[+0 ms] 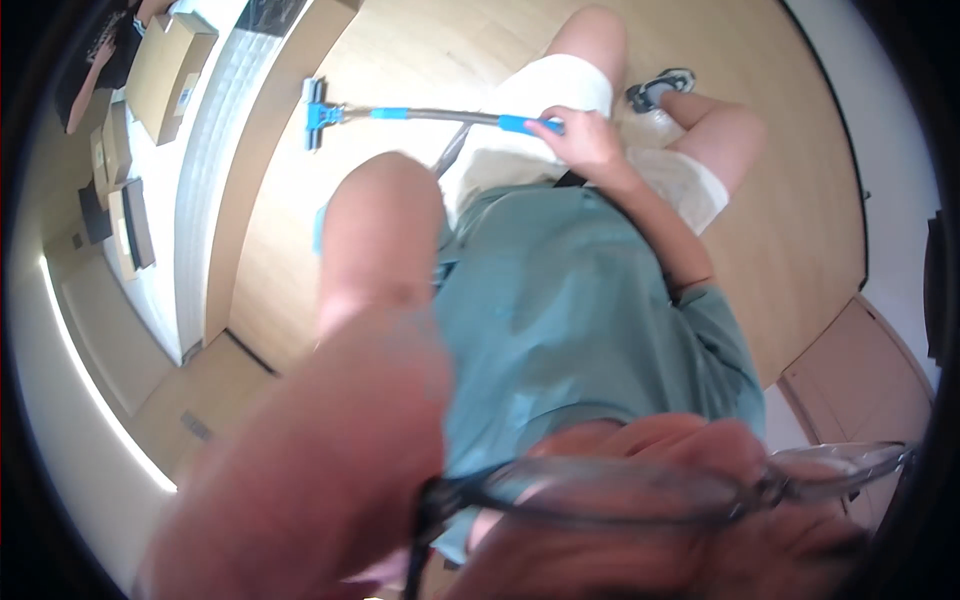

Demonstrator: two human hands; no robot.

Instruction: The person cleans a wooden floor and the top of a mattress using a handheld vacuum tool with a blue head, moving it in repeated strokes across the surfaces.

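My right hand (585,140) is closed around the blue grip at the end of a mop (440,114). The mop has a grey shaft with blue sections, and its blue-and-grey head (317,113) points to the left, over the pale wood floor. My raised left arm (385,230) fills the lower left, very close and blurred; the hand at its end does not show. Behind the mop's grip are my white shorts (565,88) and bent legs, with a dark shoe (662,90) on one foot.
Cardboard boxes (170,70) stand along the left beside a pale ledge (225,170). Another person's arm (90,85) and dark clothing show at the far upper left. A brown cabinet (855,370) is at the right. Glasses (620,490) cross the lower edge.
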